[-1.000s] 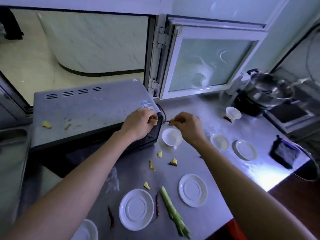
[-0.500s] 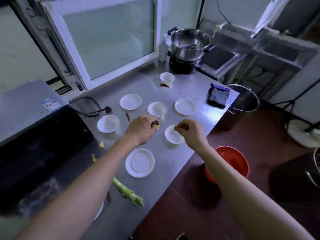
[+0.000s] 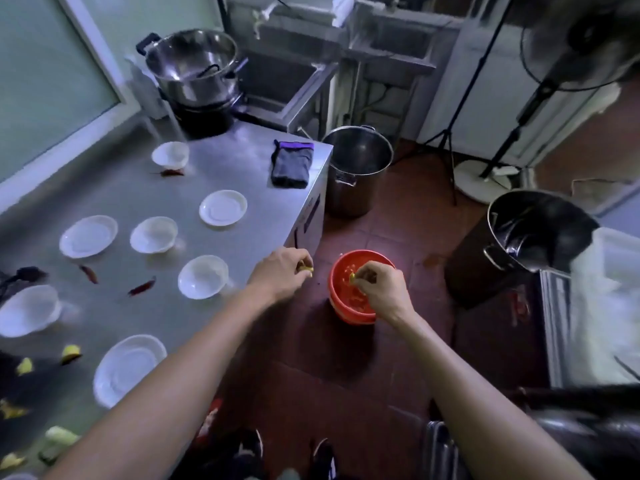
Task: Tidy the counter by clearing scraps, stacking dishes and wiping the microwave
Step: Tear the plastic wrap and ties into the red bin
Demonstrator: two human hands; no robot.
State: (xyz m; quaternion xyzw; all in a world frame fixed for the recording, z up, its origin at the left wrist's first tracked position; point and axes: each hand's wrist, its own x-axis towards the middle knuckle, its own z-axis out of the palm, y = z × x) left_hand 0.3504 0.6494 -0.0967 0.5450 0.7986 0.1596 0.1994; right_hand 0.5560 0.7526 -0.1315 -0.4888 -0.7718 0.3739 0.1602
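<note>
over the red bucket (image 3: 346, 308) on the floor, the right hand (image 3: 375, 289) pinches a small yellow scrap (image 3: 352, 278) in curled fingertips, directly above the bucket's open mouth. the left hand (image 3: 280, 273) pinches another yellow scrap (image 3: 306, 269), fingers curled round it, just off the counter's corner and to the counter side of the bucket, not yet over it. so the bucket lies straight below the right hand and a little to the right of the left one; the right hand is plainly the nearer, and my guess is it lets go first while the left has to travel sideways before dropping.

toward the counter (image 3: 242, 168) from the bucket, the dishes lie spread out and unstacked: a small bowl (image 3: 203, 277) nearest the bucket, a saucer (image 3: 223, 207) beyond it, more bowls and plates farther along. red chillies (image 3: 142, 288) and yellow peel bits (image 3: 71, 353) remain on the steel, well away from the bucket, so scrap clearing looks only partly done. a dark folded cloth (image 3: 291, 167) sits at the counter's far corner. beyond the bucket stand two tall steel stockpots (image 3: 358, 168).
</note>
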